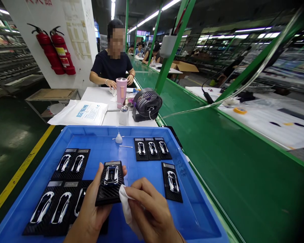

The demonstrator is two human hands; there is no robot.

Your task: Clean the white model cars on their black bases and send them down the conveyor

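My left hand (90, 211) grips a black plaque with a small white model car (110, 182) mounted on it, held above a blue tray (27, 192). My right hand (149, 211) pinches a white cloth (126, 206) against the plaque's lower right corner. Several more car plaques lie in the tray: two at the left (72, 163), three at the lower left (53, 207), three at the back (152, 148) and one at the right (172, 182). A small white dropper bottle (119, 138) and a thin stick (125, 146) lie at the tray's back.
A green conveyor belt (230, 175) runs along the right. Beyond the tray stand a black desk fan (147, 104), a pink tumbler (121, 92) and a white packet (87, 113). A person in a dark shirt (112, 65) sits opposite. Two red fire extinguishers (55, 50) hang on a pillar.
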